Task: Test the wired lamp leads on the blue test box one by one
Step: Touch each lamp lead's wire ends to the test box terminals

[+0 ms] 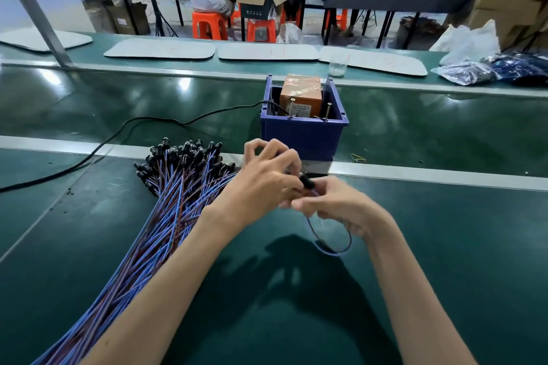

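A person is standing at a green tabletop (444, 246), working one lead (332, 243) between both hands just in front of the blue box (302, 133). The right hand (335, 204) is gripping the lead near its black lamp end, and the wires are hanging in a loop below the palm. The left hand (267, 181) is curling its fingers onto the same lead; motion blur is hiding the exact pinch, so it is probably holding the bare wire ends.

The rest of the leads are lying in a bundle (178, 187) to the left, lamps fanning toward the box, just beside the left wrist.

The step in hand looks like readying one lead for testing. Next, the wire ends would need lifting over the box's near wall and touching to the two upright pins (327, 111) standing in front of the orange unit (301, 95) inside.

A metal rail (415, 176) is running across between the hands and the box, and a black cable (118, 133) is trailing off the box's left side. There is open tabletop to the right for setting tested leads down.
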